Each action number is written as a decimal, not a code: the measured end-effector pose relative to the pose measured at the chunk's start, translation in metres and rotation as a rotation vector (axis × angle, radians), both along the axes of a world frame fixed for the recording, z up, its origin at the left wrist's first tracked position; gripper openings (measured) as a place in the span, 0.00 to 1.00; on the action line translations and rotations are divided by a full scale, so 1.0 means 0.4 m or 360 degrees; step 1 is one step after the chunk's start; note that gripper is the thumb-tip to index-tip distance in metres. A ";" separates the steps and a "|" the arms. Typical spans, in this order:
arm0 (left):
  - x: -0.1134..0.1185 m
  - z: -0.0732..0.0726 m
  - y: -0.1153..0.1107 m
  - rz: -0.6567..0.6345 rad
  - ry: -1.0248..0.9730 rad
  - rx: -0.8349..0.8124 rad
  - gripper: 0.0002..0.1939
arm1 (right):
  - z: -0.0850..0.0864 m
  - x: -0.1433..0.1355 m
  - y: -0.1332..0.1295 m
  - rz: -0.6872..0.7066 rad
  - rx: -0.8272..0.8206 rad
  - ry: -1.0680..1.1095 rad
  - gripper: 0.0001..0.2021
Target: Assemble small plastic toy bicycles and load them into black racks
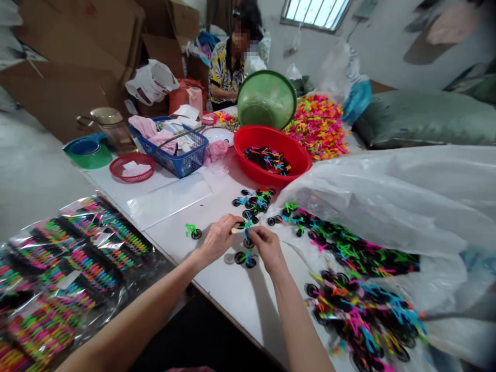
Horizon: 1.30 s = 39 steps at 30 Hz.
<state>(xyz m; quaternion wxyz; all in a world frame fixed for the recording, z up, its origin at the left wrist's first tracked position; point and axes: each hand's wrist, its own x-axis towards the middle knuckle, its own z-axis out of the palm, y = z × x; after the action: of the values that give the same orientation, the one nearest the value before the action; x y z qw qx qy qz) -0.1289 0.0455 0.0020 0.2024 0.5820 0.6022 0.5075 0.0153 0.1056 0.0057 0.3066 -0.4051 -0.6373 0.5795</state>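
My left hand (220, 237) and my right hand (267, 249) meet over the white table. Between their pinched fingertips is a small blue plastic toy bicycle (247, 239) with black wheels. My left fingertips close at its upper left side, and my right thumb and forefinger close at its right. Fingers partly cover it. Just below lies another blue toy bicycle (250, 260) with black wheels. A green toy bicycle (194, 231) lies left of my left hand. Beyond my fingers, several loose toy bicycles (256, 200) sit in a cluster.
A red basin (240, 142) with small parts stands ahead, a green basin (267, 101) tilted behind it. Blue basket (186, 163) sits left. Toy bicycles (368, 320) pile at right beside plastic sheeting (387, 181). Bagged toys (77, 258) lie lower left. A person (227, 72) sits opposite.
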 end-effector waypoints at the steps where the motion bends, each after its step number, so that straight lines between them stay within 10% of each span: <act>1: 0.005 -0.005 0.004 -0.0007 0.0012 0.0013 0.12 | 0.003 0.012 0.003 -0.0070 0.0025 -0.0023 0.13; 8: 0.026 0.004 -0.026 -0.0076 -0.0839 -0.0561 0.18 | 0.021 0.061 -0.002 -0.0432 0.0012 0.0236 0.11; 14: 0.045 -0.002 -0.078 -0.0071 -0.0698 -0.0700 0.26 | 0.006 0.037 -0.025 -0.0467 -0.0071 0.0235 0.11; 20: 0.050 0.006 -0.093 -0.0248 -0.0737 -0.0675 0.21 | 0.059 0.085 -0.091 -0.0287 0.0098 0.0010 0.09; 39: 0.103 0.013 -0.134 -0.0718 -0.1493 -0.0886 0.15 | 0.026 0.165 -0.171 -0.0004 -0.0533 0.0358 0.12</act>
<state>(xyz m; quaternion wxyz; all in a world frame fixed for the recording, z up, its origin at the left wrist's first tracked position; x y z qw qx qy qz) -0.0877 -0.0079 0.0074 0.6953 0.3340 0.4202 0.4779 0.0814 0.0371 0.0160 0.3049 -0.3839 -0.4932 0.7186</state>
